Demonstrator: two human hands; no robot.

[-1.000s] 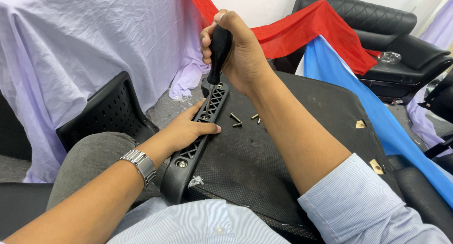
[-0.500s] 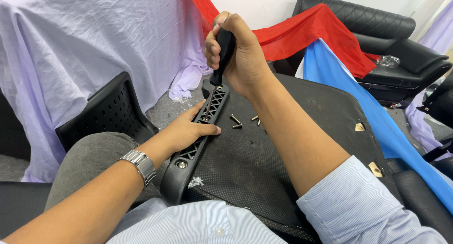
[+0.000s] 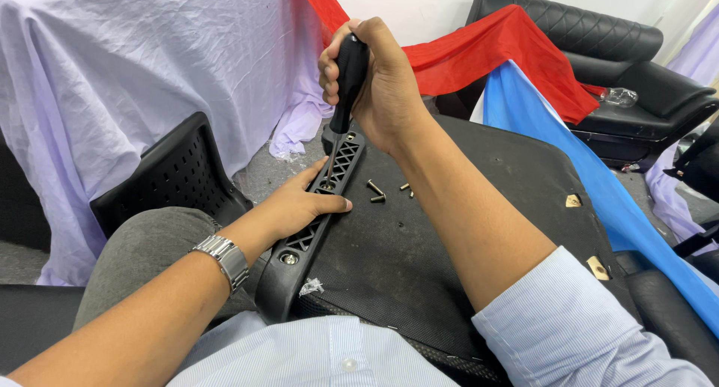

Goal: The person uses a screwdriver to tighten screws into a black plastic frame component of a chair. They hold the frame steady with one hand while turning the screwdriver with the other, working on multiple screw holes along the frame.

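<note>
The right hand (image 3: 382, 84) is clenching a black screwdriver (image 3: 346, 76), now standing a little more upright, its tip in the black slotted armrest bracket (image 3: 318, 222) that the left hand (image 3: 296, 207) is pressing flat-fingered onto the upturned chair seat (image 3: 464, 230), loose screws (image 3: 377, 192) nearby.

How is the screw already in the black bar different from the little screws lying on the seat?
The fitted screw sits upright in the black bar, only its round head showing; the loose screws lie on their sides on the seat underside, shafts in full view. The fitted screw is near the left hand; the loose screws lie beyond that hand's thumb. All look metallic.
</note>
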